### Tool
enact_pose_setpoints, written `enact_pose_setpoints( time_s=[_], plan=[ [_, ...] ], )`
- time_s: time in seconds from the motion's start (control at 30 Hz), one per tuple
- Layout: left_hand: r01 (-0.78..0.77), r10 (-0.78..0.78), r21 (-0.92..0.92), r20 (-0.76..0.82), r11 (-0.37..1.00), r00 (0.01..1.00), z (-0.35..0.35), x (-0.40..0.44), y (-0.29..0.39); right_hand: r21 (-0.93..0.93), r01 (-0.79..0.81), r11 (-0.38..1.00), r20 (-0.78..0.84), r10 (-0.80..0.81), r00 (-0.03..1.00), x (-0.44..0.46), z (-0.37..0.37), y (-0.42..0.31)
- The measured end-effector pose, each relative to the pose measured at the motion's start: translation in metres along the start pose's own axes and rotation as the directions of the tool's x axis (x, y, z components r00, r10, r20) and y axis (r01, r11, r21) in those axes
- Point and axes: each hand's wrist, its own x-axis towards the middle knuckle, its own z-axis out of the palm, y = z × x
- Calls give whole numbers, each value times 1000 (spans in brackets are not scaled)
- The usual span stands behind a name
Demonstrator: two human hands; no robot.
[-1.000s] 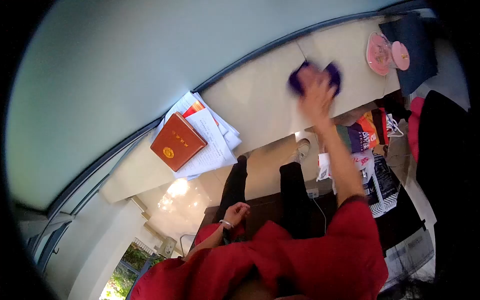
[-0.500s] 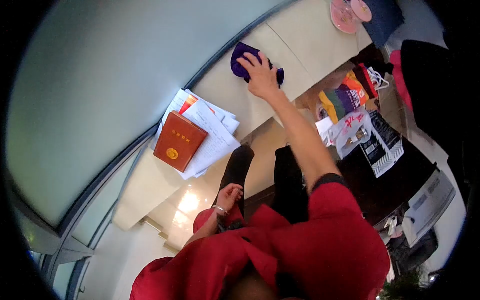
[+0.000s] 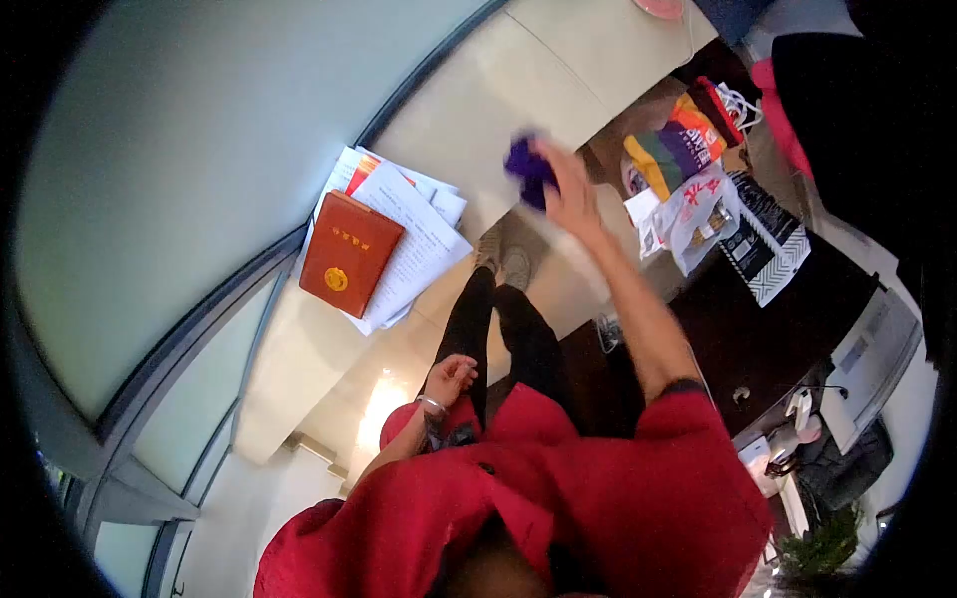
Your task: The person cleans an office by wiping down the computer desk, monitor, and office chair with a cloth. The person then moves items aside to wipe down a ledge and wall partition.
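My right hand (image 3: 572, 194) grips a crumpled purple cloth (image 3: 530, 169), blurred by motion, at the front edge of the pale ledge (image 3: 478, 120). The cloth is off to the fingers' left side, bunched and hanging. Down near my thigh, my left hand (image 3: 452, 377) has loosely curled fingers with nothing visible in them; a bracelet circles that wrist. To the left on the ledge lies a brown book (image 3: 351, 254) with gold lettering, resting on loose papers (image 3: 424, 244).
A dark table (image 3: 768, 329) stands at the right, bearing a colourful bag (image 3: 678, 149), a clear plastic bag (image 3: 698, 214) and a black-and-white packet (image 3: 766, 249). A frosted glass panel (image 3: 219, 149) borders the ledge. Part of a pink dish (image 3: 660, 8) shows at the top.
My right hand has drawn the purple cloth from the ledge's back toward its front edge and me. The left hand stays by my thigh. The view has shifted slightly.
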Motion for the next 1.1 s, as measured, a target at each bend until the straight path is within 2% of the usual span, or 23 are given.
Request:
enact_pose_setpoints(
  time_s=[0.03,0.1,0.13,0.2,0.27,0.3,0.33,0.37,0.4,0.43,0.5,0.57,0.63,0.67,0.7,0.73,0.77,0.83,0.9,0.97,1.03,1.07,1.1],
  plan=[
    [-10,9,-7,-18,1000,1000,0,1,-4,-28,80,996,-45,-81,996,34,1,8],
    [-7,8,12,-66,1000,998,2,-6,-4,-200,-48,979,-35,42,998,82,16,8],
    [-14,14,8,-85,1000,996,1,-10,-11,-175,-41,984,-39,34,999,81,30,5],
    [26,-15,71,-156,997,988,-4,-17,-21,-571,34,820,159,70,985,79,58,-2],
    [-2,11,46,-189,999,982,-5,-30,-30,-468,96,879,268,37,963,39,74,-9],
    [-44,45,8,-196,999,980,-2,-35,-32,-469,174,866,323,-15,946,9,82,-4],
    [-23,27,22,-203,999,979,2,-41,-32,-411,197,890,411,-12,911,-24,74,-11],
    [-44,46,12,-204,999,978,6,-45,-34,-375,143,916,576,109,810,-55,73,-8],
    [-41,36,-22,-167,999,985,9,-50,-38,-194,-54,979,706,178,685,-88,73,5],
    [-38,30,-55,-131,998,991,12,-54,-40,38,-246,969,673,157,722,-129,66,15],
    [-37,27,-91,-102,995,994,16,-61,-34,92,-483,871,694,292,659,-156,14,-17],
    [-56,44,-85,-132,995,990,19,-71,-36,375,-623,686,519,401,755,-154,-29,-46],
    [-54,35,-109,-169,993,985,21,-78,-53,389,-546,742,347,432,833,-168,-29,22],
    [-41,34,-35,-164,999,986,20,-81,-57,152,-499,853,230,461,857,-143,-39,0],
    [-40,46,44,-159,998,986,17,-78,-59,-104,-436,894,100,446,889,-105,-52,-24],
    [-2,4,12,-139,1000,990,15,-72,-72,-56,-293,954,40,296,954,-76,-50,-20],
    [-26,26,3,-159,1000,987,13,-61,-71,-11,-139,990,-13,139,990,-48,-44,-16],
    [-90,77,-70,-161,994,984,13,-72,-82,206,-97,974,29,93,995,18,-30,-40],
    [-107,100,-31,-171,994,980,4,-71,-99,277,56,959,98,-86,991,78,-5,-77],
    [-121,121,14,-176,993,977,-10,-74,-122,44,37,998,309,-49,950,124,34,-102],
    [0,-15,-66,-236,998,972,-22,-75,-149,-123,231,965,385,-168,907,159,96,-88],
    [-24,4,-74,-263,997,965,-27,-80,-156,-158,263,952,473,-161,866,170,123,-77],
    [-45,20,-80,-292,996,956,-32,-86,-161,-260,227,939,490,-74,869,167,148,-67]
  ],
)
